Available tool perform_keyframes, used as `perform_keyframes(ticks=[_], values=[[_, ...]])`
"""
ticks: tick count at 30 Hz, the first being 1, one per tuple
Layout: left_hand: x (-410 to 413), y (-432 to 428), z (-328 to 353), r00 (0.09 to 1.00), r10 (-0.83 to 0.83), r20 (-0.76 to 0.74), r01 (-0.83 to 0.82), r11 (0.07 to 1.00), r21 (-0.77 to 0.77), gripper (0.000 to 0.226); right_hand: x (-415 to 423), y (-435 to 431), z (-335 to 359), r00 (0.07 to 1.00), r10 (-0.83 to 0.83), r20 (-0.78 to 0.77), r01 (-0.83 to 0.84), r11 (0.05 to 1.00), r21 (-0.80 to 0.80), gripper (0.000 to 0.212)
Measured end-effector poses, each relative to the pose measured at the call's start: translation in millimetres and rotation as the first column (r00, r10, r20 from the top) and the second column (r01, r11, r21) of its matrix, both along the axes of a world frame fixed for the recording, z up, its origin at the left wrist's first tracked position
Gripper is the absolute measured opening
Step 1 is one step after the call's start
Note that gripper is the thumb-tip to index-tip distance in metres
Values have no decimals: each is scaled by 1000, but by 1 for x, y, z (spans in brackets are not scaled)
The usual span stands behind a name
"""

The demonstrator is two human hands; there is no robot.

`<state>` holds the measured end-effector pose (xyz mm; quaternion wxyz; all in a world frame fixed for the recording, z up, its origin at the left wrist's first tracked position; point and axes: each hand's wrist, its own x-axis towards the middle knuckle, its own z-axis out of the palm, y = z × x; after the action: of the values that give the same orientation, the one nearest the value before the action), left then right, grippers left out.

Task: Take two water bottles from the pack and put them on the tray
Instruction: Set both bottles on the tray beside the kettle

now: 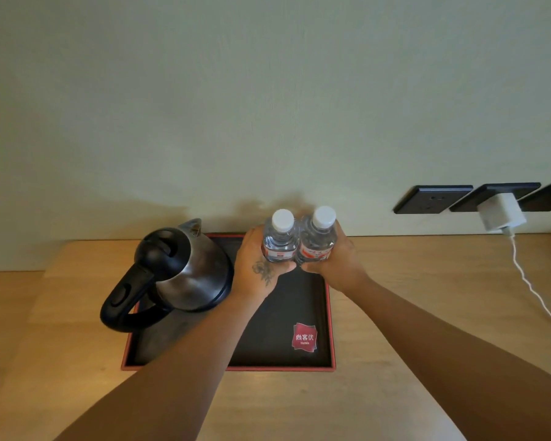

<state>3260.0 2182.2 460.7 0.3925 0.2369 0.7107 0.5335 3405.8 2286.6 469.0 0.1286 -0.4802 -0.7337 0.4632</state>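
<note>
Over the far end of the tray (pixel 326 313), I see both hands wrapped around the two water bottles, one bottle each. The left hand (pixel 257 265) curls around the left bottle (pixel 280 240), fingers behind it and thumb across the front near its base, closed firmly on the plastic. The right hand (pixel 337 259) does the same to the right bottle (pixel 318 238), its fingers cupping the outer side and the thumb tucked low in front. The two bottles stand upright and touch each other along their sides, white caps up, red and white labels facing me. The thumbs nearly meet between the bottle bases, so the hands sit close together. I cannot tell whether the bottles rest on the tray or hang just above it, because the hands cover their bottoms.

Just beside the left hand, on its outer side, a steel kettle (pixel 185 268) with a black handle stands on the tray, its body close to the back of that hand. Nearer to me than the hands, the tray's dark floor shows a red logo (pixel 304 337). Well off to the outer side of the right hand, a white charger (pixel 501 214) sits plugged into a black wall socket (pixel 433 198), its cable (pixel 533 291) trailing over the wooden table (pixel 427 265).
</note>
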Motion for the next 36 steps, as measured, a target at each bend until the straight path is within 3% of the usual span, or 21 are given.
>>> perform_keyframes(ticks=[7, 9, 11, 14, 16, 19, 22, 24, 26, 30, 36], values=[[-7, -9, 37, 969, -171, -178, 147, 979, -140, 86, 16, 4, 27, 981, 105, 166, -112, 993, 29, 111], [-14, -15, 68, 941, -214, -262, 174, 970, -168, 83, 28, 5, 48, 959, 139, 247, -146, 989, 12, 108], [-23, -19, 104, 847, -258, -465, 203, 965, -164, 62, 36, 4, 71, 949, 151, 277, -170, 984, 47, 95], [-32, -12, 151, 563, -385, -731, 234, 923, -306, 45, 37, 0, 107, 937, 181, 297, -235, 959, 157, 82], [-31, 0, 170, 462, -512, -725, 248, 859, -448, 47, 29, -6, 126, 913, 239, 330, -323, 918, 230, 72], [-20, 16, 183, 360, -628, -690, 221, 776, -591, 51, 14, -10, 143, 822, 217, 526, -456, 805, 380, 61], [-18, 21, 187, 315, -668, -674, 208, 742, -638, 57, 3, -7, 149, 767, 148, 624, -516, 720, 464, 48], [-24, 20, 188, 346, -677, -650, 237, 733, -637, 52, -3, -4, 149, 753, 143, 643, -541, 691, 480, 38], [-29, 17, 191, 364, -675, -642, 259, 735, -627, 43, -6, 0, 149, 756, 139, 640, -521, 719, 460, 35], [-37, 9, 194, 312, -678, -666, 302, 735, -607, 33, -7, 6, 147, 798, 138, 586, -444, 793, 418, 35], [-36, 7, 190, 286, -692, -663, 318, 721, -615, 29, -7, 7, 141, 828, 129, 546, -397, 823, 407, 35]])
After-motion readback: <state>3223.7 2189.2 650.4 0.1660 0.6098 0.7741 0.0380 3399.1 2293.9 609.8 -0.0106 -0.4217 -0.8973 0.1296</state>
